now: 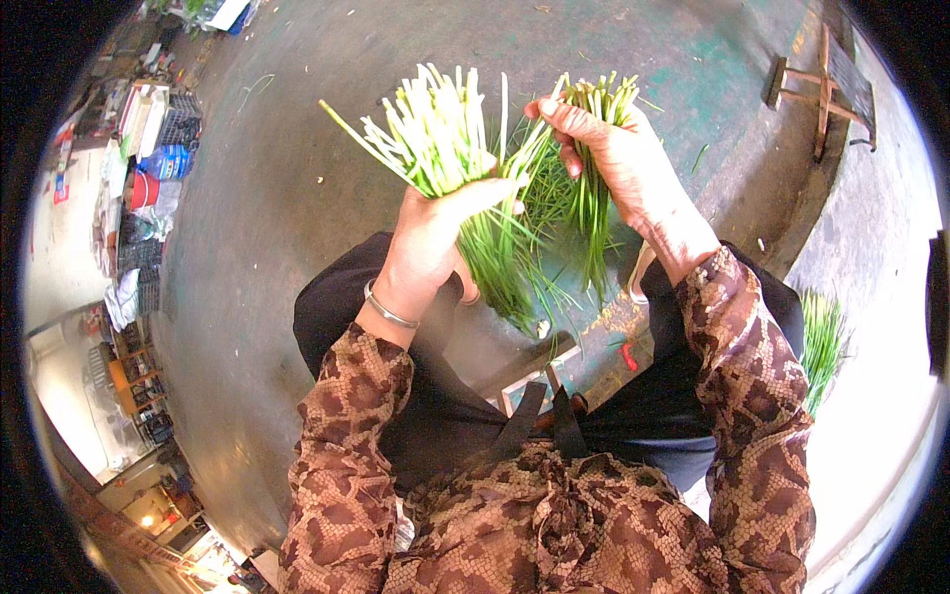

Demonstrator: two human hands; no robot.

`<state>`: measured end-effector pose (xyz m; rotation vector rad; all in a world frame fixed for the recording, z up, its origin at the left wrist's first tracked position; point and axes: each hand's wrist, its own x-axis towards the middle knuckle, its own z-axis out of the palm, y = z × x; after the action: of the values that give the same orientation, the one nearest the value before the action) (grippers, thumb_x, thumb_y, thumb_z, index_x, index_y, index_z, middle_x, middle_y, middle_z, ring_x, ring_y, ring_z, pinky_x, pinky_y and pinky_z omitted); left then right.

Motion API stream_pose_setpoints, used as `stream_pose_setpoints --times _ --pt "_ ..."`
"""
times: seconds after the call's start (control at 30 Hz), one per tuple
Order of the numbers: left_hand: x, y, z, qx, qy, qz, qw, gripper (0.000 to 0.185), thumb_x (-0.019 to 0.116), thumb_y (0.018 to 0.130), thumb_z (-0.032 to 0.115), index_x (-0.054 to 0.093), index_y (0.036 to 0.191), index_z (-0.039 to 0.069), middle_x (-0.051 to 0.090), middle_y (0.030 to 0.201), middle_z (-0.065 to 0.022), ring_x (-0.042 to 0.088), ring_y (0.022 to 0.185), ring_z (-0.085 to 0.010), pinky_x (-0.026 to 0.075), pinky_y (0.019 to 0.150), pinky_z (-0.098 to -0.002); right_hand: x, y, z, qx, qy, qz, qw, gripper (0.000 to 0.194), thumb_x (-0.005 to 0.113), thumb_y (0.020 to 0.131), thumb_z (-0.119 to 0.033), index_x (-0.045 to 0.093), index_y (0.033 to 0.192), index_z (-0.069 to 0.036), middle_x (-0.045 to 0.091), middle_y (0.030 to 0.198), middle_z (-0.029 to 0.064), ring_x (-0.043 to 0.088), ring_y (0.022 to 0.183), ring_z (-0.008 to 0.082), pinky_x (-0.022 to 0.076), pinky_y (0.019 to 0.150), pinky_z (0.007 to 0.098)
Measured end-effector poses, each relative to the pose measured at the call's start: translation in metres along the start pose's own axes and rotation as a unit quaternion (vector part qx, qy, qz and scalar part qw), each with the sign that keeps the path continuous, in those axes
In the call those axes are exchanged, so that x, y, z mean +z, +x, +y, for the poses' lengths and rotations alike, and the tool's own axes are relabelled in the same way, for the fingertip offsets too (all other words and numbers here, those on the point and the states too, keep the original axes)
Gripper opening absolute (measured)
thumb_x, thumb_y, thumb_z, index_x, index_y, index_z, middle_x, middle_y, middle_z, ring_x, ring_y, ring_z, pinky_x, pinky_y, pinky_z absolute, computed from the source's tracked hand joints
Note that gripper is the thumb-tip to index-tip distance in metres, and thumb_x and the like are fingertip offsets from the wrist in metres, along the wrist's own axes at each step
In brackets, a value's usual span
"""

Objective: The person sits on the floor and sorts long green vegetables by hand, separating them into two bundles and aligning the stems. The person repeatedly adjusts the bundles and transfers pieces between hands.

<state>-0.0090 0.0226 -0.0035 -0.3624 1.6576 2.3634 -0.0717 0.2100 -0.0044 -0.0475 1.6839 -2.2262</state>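
My left hand, with a bracelet at the wrist, is closed around a thick bundle of long green stalks with pale cut ends, perhaps garlic chives. The pale ends point up and away; the green leaves hang down to the right. In my right hand is a thinner bundle of the same stalks, its leaves hanging down, with the thumb and forefinger pinched near the pale ends. Loose green leaves show on the floor behind and between the two bundles.
Another bunch of green stalks lies to the right of my knee. A folding stool stands at the upper right. Crates, a red bucket and a blue container line the left. A small red object lies on the floor near my lap.
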Motion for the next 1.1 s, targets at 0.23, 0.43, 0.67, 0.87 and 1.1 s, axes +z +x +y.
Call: stream_pose_setpoints --times 0.23,0.43,0.67,0.87,1.1 --pt "-0.007 0.001 -0.001 0.021 -0.002 0.029 0.999 0.025 0.069 0.08 -0.001 0.064 0.104 0.001 0.068 0.094 -0.0068 0.064 0.081 -0.0167 0.052 0.07 -0.0287 -0.002 0.0 -0.003 0.005 0.0 -0.014 1.0 0.031 0.068 0.089 -0.031 0.071 0.102 -0.002 0.06 0.074 -0.0043 0.048 0.062 0.0055 0.0396 0.058 0.0212" --pt "-0.01 0.002 -0.001 0.017 -0.004 0.027 0.999 0.024 0.064 0.082 -0.005 0.062 0.105 0.0 0.067 0.093 -0.0083 0.066 0.078 -0.0192 0.055 0.068 -0.0315 -0.006 0.002 0.0 -0.008 0.006 -0.052 0.999 0.029 0.068 0.089 -0.027 0.07 0.103 -0.002 0.064 0.08 -0.0021 0.049 0.062 0.0054 0.0416 0.059 0.0211" --pt "-0.01 0.002 0.001 0.035 0.029 0.032 0.998 0.019 0.068 0.079 -0.006 0.065 0.097 0.001 0.068 0.089 -0.0063 0.064 0.076 -0.0156 0.053 0.068 -0.0281 -0.007 0.004 0.001 -0.014 0.002 -0.062 0.998 0.025 0.068 0.089 -0.025 0.069 0.101 -0.003 0.069 0.091 0.0015 0.051 0.063 0.0061 0.0424 0.059 0.021" --pt "-0.014 0.003 0.006 0.038 0.066 0.04 0.996 0.018 0.069 0.079 -0.004 0.066 0.096 0.001 0.068 0.086 -0.0057 0.064 0.071 -0.013 0.052 0.064 -0.0252 -0.008 0.003 0.0 -0.017 -0.007 -0.056 0.998 0.026 0.068 0.089 -0.025 0.069 0.099 -0.002 0.067 0.085 0.0001 0.051 0.062 0.0067 0.0423 0.059 0.0222" --pt "-0.004 0.002 -0.003 0.076 0.107 0.022 0.991 0.022 0.072 0.078 -0.005 0.066 0.098 0.001 0.068 0.088 -0.0041 0.064 0.074 -0.0104 0.052 0.064 -0.0233 0.003 0.0 0.01 -0.028 -0.013 -0.055 0.998 0.017 0.066 0.09 -0.021 0.071 0.095 -0.006 0.061 0.071 -0.005 0.049 0.058 0.0046 0.0381 0.053 0.0205"
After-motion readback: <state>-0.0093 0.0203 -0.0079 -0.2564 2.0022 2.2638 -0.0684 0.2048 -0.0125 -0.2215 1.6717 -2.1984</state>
